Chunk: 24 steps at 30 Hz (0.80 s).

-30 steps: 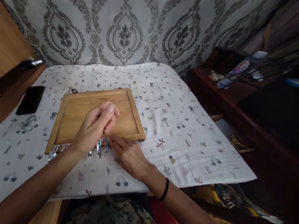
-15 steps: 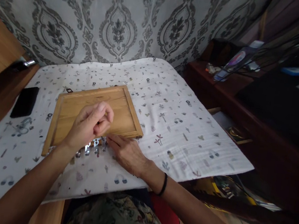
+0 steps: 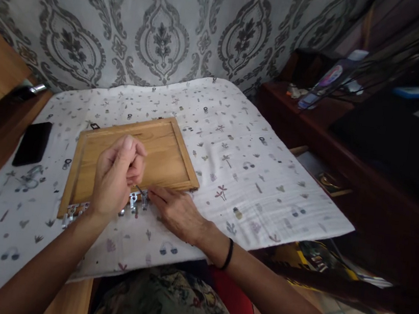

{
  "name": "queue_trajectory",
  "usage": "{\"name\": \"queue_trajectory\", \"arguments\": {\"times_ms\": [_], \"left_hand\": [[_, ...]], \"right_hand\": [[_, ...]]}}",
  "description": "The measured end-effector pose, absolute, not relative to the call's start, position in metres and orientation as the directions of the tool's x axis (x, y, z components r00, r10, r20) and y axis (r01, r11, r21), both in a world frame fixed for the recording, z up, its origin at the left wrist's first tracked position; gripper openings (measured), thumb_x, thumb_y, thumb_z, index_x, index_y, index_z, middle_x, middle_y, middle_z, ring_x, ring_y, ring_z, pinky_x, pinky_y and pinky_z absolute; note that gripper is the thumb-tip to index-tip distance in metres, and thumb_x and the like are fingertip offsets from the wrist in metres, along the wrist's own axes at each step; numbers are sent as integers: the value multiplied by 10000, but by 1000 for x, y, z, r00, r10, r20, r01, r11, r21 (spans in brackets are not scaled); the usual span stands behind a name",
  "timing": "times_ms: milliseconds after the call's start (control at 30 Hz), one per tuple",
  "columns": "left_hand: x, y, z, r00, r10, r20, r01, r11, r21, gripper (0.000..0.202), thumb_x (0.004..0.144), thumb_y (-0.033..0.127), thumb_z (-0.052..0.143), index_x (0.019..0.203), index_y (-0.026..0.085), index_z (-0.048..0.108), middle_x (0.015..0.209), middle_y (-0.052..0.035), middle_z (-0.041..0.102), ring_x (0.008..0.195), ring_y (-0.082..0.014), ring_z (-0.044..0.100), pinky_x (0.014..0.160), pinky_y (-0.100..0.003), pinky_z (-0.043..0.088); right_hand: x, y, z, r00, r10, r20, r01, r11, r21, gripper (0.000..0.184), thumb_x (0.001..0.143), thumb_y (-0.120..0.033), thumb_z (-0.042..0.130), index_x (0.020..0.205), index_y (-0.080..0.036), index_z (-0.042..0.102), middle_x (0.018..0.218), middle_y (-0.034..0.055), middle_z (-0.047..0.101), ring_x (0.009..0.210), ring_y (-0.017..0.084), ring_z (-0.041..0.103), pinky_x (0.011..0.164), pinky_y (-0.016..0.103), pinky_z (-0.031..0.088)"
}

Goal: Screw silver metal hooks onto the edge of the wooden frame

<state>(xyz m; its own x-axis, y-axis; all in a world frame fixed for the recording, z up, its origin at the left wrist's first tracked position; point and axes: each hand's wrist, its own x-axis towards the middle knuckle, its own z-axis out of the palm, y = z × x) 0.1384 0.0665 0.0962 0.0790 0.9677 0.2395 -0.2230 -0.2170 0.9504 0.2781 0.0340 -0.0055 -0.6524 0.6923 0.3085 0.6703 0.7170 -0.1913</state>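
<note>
A wooden framed panel [image 3: 132, 154] lies on the patterned cloth. Along its near edge runs a strip of shiny metal hooks [image 3: 133, 202]. My left hand [image 3: 117, 170] is a closed fist raised over that edge, thumb uppermost. Out of the fist points a thin dark shaft, seemingly a screwdriver [image 3: 139, 189], angled towards the hooks; its handle is hidden in my palm. My right hand [image 3: 175, 211] rests at the near edge, its fingers together and their tips against the right end of the hook strip. The right thumb is hidden.
A black phone [image 3: 32, 144] lies left on the white cloth [image 3: 287, 213]. At right stands a dark red desk [image 3: 315, 119] with a bottle [image 3: 331, 80], cables and an open drawer [image 3: 325, 172]. A patterned curtain [image 3: 164, 32] hangs behind the table.
My left fist has turned so the thumb points up, and has shifted slightly left, uncovering the thin shaft. The right hand stays at the hooks.
</note>
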Motion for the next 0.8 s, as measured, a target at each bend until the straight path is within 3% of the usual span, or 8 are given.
{"name": "queue_trajectory", "arguments": {"times_ms": [133, 267, 333, 467, 567, 700, 800], "left_hand": [[131, 76, 100, 318, 928, 193, -206, -131, 970, 509, 865, 636, 670, 662, 180, 573, 425, 97, 217, 361, -44, 140, 382, -193, 151], [125, 82, 102, 580, 805, 122, -143, -47, 989, 541, 853, 665, 658, 647, 169, 593, 422, 96, 218, 358, -48, 138, 369, -197, 156], [126, 80, 101, 530, 837, 137, -145, -69, 987, 505, 874, 633, 655, 679, 170, 605, 437, 89, 254, 373, -59, 195, 383, -201, 203], [134, 70, 98, 174, 963, 207, -162, -179, 970, 425, 872, 588, 694, 749, 190, 611, 508, 49, 406, 458, -91, 365, 455, -226, 316], [139, 65, 97, 36, 971, 238, -194, -226, 954, 416, 846, 579, 728, 731, 202, 595, 510, 62, 345, 453, -85, 298, 440, -230, 253], [139, 66, 97, 83, 964, 253, -215, -231, 949, 420, 868, 579, 701, 721, 203, 585, 472, 86, 261, 411, -68, 181, 409, -221, 160], [133, 71, 98, 276, 934, 227, -217, -169, 961, 443, 893, 594, 659, 712, 196, 590, 437, 95, 233, 381, -57, 143, 392, -206, 140]], "right_hand": [[278, 33, -6, -650, 699, 298, 671, 712, -206, 282, 972, -74, 521, 1238, -87, 615, 1250, 149, 682, 1001, 232, 674, 826, 357, 553], [279, 32, -6, -647, 705, 291, 662, 709, -243, 295, 968, -66, 514, 1246, -91, 608, 1238, 163, 674, 1001, 230, 666, 829, 365, 553], [279, 32, -5, -644, 708, 288, 665, 705, -245, 297, 962, -59, 515, 1242, -97, 610, 1237, 159, 676, 995, 228, 669, 824, 362, 556], [279, 33, -5, -649, 702, 293, 670, 710, -218, 304, 955, -49, 522, 1241, -93, 615, 1255, 155, 677, 1013, 229, 673, 832, 354, 555], [278, 33, -6, -649, 701, 297, 665, 712, -227, 297, 955, -55, 538, 1239, -87, 617, 1256, 160, 672, 1020, 229, 670, 834, 351, 550], [278, 33, -6, -643, 702, 305, 661, 711, -241, 300, 943, -42, 558, 1237, -73, 612, 1213, 166, 675, 1001, 237, 669, 835, 367, 548], [278, 33, -5, -644, 703, 302, 665, 709, -232, 275, 960, -51, 530, 1218, -86, 621, 1215, 158, 680, 995, 233, 669, 827, 363, 551]]}}
